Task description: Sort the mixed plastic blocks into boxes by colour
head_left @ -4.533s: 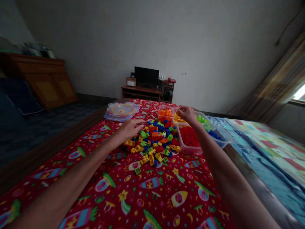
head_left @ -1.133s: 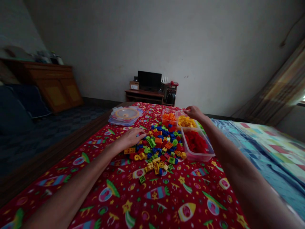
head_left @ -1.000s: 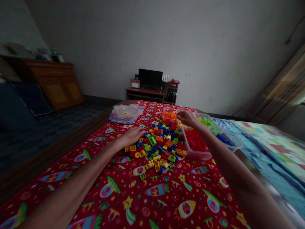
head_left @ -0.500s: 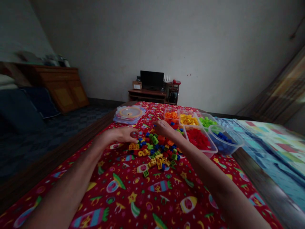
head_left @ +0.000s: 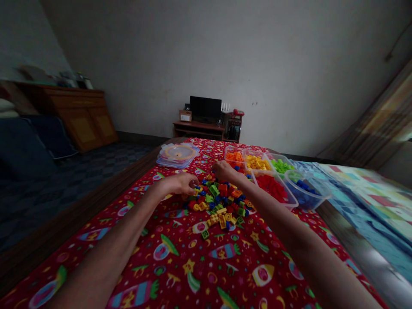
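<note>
A mixed pile of toy building bricks [head_left: 222, 199] in red, yellow, green, blue and orange lies on the red patterned cloth [head_left: 206, 266]. At its left edge is my left hand [head_left: 182, 183], fingers curved and thumb apart from them, with the fingertips by some yellow bricks. My right hand [head_left: 222, 171] reaches over the far side of the pile. Its fingers are bent together and point down; anything between them is hidden. Just right of that hand stand clear tubs: orange bricks [head_left: 234, 158], yellow bricks [head_left: 257, 163] and red bricks [head_left: 272, 188] fill three of them.
Further right are a tub of green bricks [head_left: 281, 166] and a round tub [head_left: 317, 195] with blue bricks. Stacked clear lids [head_left: 178, 155] lie at the far left of the cloth. A bed [head_left: 363, 189] adjoins the table on the right. A monitor [head_left: 205, 106] stands by the wall.
The view has shifted slightly, moving the table things rightward. My left hand has come closer to the pile, and the yellow brick below it no longer shows clearly. My right hand stays over the far side.
</note>
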A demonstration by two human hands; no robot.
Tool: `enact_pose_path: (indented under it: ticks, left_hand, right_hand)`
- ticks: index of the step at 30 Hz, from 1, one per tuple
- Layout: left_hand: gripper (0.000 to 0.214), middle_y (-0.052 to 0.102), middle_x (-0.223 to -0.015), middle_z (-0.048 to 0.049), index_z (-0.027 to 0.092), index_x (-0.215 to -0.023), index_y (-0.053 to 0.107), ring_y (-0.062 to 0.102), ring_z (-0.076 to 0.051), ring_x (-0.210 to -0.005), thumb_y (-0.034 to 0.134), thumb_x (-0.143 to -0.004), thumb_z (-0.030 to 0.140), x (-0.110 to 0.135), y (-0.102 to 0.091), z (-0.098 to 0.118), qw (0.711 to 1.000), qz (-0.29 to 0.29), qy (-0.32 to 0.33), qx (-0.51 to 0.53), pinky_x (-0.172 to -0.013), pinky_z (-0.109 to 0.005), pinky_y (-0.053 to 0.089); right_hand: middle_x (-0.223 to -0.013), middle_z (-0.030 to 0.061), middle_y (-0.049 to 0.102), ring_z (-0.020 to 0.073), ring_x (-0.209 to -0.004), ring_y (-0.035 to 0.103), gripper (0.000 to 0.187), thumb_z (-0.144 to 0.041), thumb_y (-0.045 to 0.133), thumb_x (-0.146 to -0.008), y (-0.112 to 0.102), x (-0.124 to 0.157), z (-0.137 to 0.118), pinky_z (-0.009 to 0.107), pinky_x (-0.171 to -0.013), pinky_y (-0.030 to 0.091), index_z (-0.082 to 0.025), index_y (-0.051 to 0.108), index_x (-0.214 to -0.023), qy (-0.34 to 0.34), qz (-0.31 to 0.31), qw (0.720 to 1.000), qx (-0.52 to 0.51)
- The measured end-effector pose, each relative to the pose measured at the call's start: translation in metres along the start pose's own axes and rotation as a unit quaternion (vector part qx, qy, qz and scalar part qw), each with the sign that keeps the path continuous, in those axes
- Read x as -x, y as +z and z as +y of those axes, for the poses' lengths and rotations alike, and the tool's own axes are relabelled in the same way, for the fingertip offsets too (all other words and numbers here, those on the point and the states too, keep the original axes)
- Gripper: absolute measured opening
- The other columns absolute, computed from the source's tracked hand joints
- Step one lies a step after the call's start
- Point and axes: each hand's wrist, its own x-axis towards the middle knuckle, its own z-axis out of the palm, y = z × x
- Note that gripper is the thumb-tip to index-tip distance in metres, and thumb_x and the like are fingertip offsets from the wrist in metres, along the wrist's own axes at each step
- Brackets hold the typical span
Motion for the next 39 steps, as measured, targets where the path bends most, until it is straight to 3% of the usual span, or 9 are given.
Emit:
enact_pose_path:
  ticks: [6,9,12,18,22,26,29,34,39]
  left_hand:
    - [0.035,0.073,-0.096,-0.0034,0.02,-0.094,0.07,0.064,-0.022,-0.089,0.059,-0.064,0.035,-0.004,-0.005,-0.017,0.994,0.05,0.043,0.089,-0.079,-0.027,0.048]
    - [0.038,0.072,-0.096,-0.0036,0.02,-0.095,0.069,0.064,-0.021,-0.087,0.06,-0.063,0.039,-0.003,-0.007,-0.02,0.987,0.041,0.04,0.15,-0.075,-0.025,0.049]
    - [0.042,0.071,-0.096,-0.0057,0.018,-0.098,0.068,0.064,-0.021,-0.085,0.06,-0.065,0.043,-0.001,-0.008,-0.019,0.981,0.027,0.032,0.187,-0.072,-0.025,0.049]
    - [0.053,0.068,-0.091,-0.0064,0.017,-0.11,0.063,0.065,-0.021,-0.076,0.062,-0.069,0.05,0.003,-0.002,-0.012,0.952,0.029,-0.017,0.305,-0.064,-0.027,0.049]
    - [0.052,0.066,-0.091,-0.0044,0.017,-0.106,0.063,0.064,-0.02,-0.082,0.068,-0.067,0.051,0.003,0.003,0.0,0.91,0.064,-0.016,0.409,-0.072,-0.031,0.053]
    - [0.057,0.066,-0.095,-0.0052,0.015,-0.101,0.063,0.063,-0.023,-0.093,0.072,-0.062,0.056,-0.001,0.01,0.019,0.882,0.082,-0.001,0.464,-0.082,-0.036,0.053]
    - [0.061,0.067,-0.1,-0.0073,0.014,-0.105,0.062,0.064,-0.022,-0.088,0.07,-0.063,0.058,-0.004,0.017,0.031,0.883,0.07,0.003,0.464,-0.077,-0.035,0.053]
    - [0.061,0.067,-0.099,-0.0077,0.016,-0.113,0.059,0.063,-0.018,-0.081,0.063,-0.072,0.06,-0.008,0.025,0.043,0.887,0.09,-0.004,0.452,-0.068,-0.029,0.05]
    - [0.064,0.065,-0.11,-0.0085,0.019,-0.119,0.057,0.061,-0.022,-0.099,0.067,-0.07,0.058,-0.008,0.025,0.049,0.874,0.084,0.029,0.478,-0.073,-0.027,0.049]
  right_hand:
    - [-0.115,0.0156,0.064,0.0229,-0.107,0.058,0.031,-0.016,0.048,-0.088,0.006,-0.009,-0.019,0.03,-0.087,0.045,-0.013,0.062,-0.116,-0.023,0.005,1.0,0.007]
    - [-0.106,0.0172,0.067,0.0263,-0.1,0.061,0.028,-0.032,0.056,-0.086,0.011,-0.01,-0.023,0.032,-0.081,0.048,-0.013,0.068,-0.103,0.012,-0.007,1.0,0.008]
    - [-0.101,0.0174,0.067,0.0263,-0.094,0.063,0.027,-0.033,0.058,-0.084,0.011,-0.006,-0.022,0.031,-0.075,0.048,-0.013,0.068,-0.097,0.032,0.007,0.999,0.001]
    - [-0.086,0.0104,0.067,0.016,-0.076,0.06,0.029,-0.03,0.044,-0.09,0.007,0.015,-0.017,0.023,-0.063,0.04,-0.01,0.064,-0.096,0.062,0.074,0.993,-0.065]
    - [-0.069,0.0012,0.06,0.0119,-0.062,0.052,0.02,-0.026,0.048,-0.082,0.004,0.034,-0.021,0.021,-0.055,0.035,-0.012,0.062,-0.086,0.088,0.129,0.947,-0.282]
    - [-0.059,-0.005,0.052,0.01,-0.053,0.046,0.027,-0.023,0.052,-0.076,0.005,0.052,-0.028,0.02,-0.051,0.033,-0.013,0.06,-0.101,0.108,0.097,0.889,-0.435]
    - [-0.059,-0.0061,0.05,0.0091,-0.053,0.044,0.038,-0.03,0.061,-0.073,0.007,0.059,-0.03,0.02,-0.051,0.033,-0.013,0.06,-0.107,0.09,0.082,0.877,-0.466]
    - [-0.062,-0.0051,0.049,0.0079,-0.057,0.041,0.038,-0.045,0.067,-0.07,0.006,0.062,-0.025,0.019,-0.053,0.031,-0.014,0.065,-0.091,0.014,0.122,0.876,-0.467]
    - [-0.056,-0.0059,0.041,0.0066,-0.049,0.034,0.046,-0.059,0.053,-0.077,0.005,0.065,-0.023,0.019,-0.047,0.026,-0.015,0.064,-0.087,0.041,0.12,0.826,-0.549]
